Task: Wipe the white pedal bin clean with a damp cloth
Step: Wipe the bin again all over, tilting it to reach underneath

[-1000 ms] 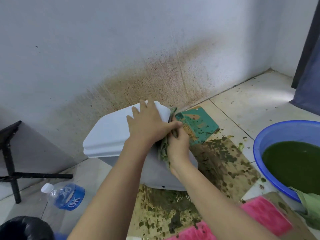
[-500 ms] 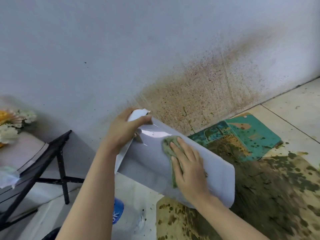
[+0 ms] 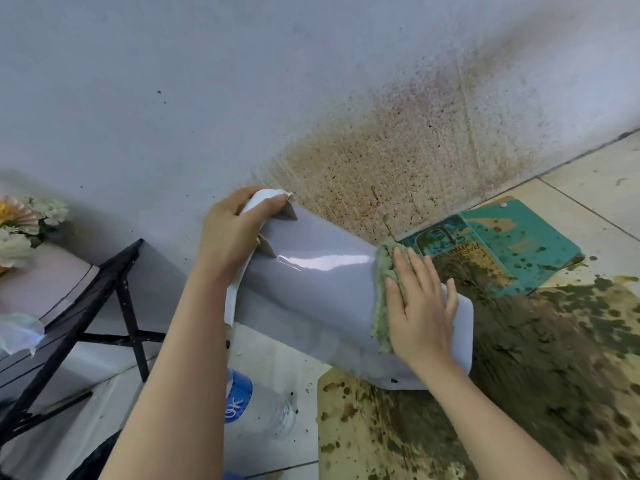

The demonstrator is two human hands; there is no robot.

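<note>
White pedal bin [image 3: 311, 299] near bottle [image 3: 263, 407] with "OK" label

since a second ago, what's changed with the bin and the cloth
The pedal bin went from upright to tipped well over. The left hand moved off the top of the lid and now grips its rim. The right hand slid the cloth along the body toward the base end. Unchanged: the cloth stays under the flat right hand.
</note>
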